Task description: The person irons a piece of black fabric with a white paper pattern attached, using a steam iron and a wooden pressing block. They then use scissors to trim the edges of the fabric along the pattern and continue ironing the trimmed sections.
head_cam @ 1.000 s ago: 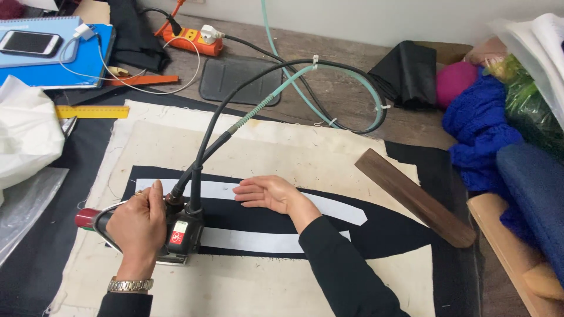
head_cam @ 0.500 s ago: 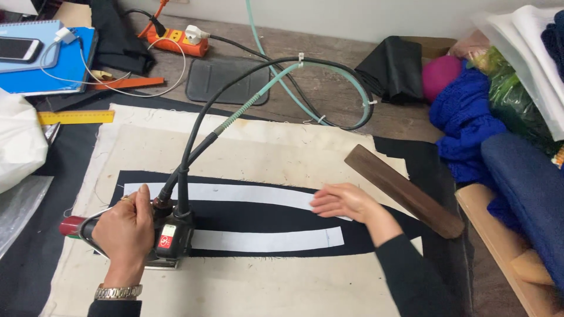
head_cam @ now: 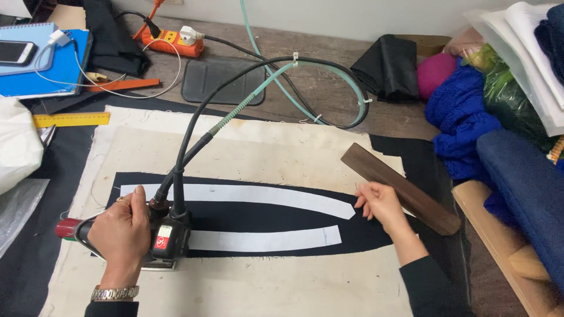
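My left hand (head_cam: 120, 232) clamps the steam iron (head_cam: 167, 240); right fingers (head_cam: 369, 199) spread loosely beside the wooden clapper (head_cam: 399, 188). Lingering could scorch the black fabric (head_cam: 247, 216).

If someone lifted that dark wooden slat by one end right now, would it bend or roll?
Probably neither. The wooden slat looks like a flat, straight solid board, so it should stay stiff. Its flat faces make rolling unlikely; pushed, it would likely slide over the cream cloth. The right hand rests at its edge.
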